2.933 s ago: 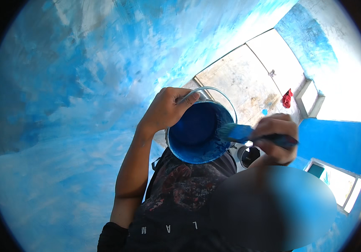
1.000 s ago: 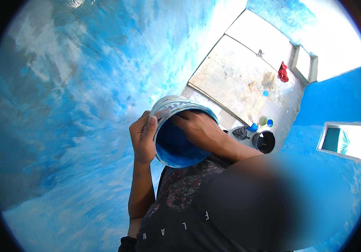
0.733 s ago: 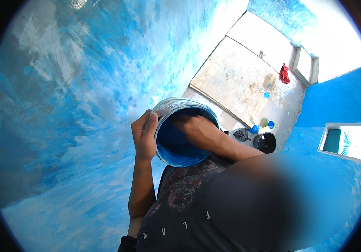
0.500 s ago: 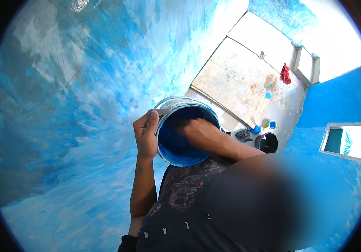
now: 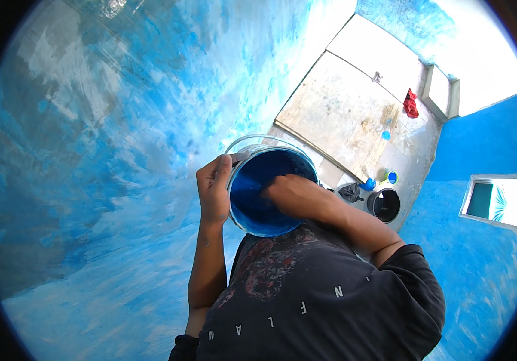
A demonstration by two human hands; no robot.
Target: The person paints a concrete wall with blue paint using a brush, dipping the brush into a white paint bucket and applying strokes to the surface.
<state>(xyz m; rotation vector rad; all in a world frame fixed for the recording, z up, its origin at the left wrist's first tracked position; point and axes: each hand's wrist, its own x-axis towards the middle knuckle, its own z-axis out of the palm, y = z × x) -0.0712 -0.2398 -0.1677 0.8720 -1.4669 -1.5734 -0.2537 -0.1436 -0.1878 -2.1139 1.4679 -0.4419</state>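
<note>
A paint bucket point(image 5: 243, 227) with a wire handle tilts against my dark, paint-stained shirt, its inside coated deep blue. My left hand point(image 5: 214, 189) grips its rim on the left side, thumb on top and fingers wrapped around. Reaching over from the right, my right hand point(image 5: 294, 195) is inside the bucket's mouth, its fingers curled downward. Whatever it holds, if anything, is hidden by the hand and the dark blue interior.
A wall point(image 5: 120, 168) streaked blue, white and grey fills the left. To the right are pale boards point(image 5: 342, 108), a red cloth point(image 5: 410, 104), a black bucket point(image 5: 385, 205), a black plastic bag point(image 5: 350, 192), a small green-and-blue container point(image 5: 391, 177) and a window opening point(image 5: 496, 203).
My right arm has shifted slightly, and its elbow and sleeve now show clearly. The bucket and left hand sit a little further right. The right hand stays inside the bucket.
</note>
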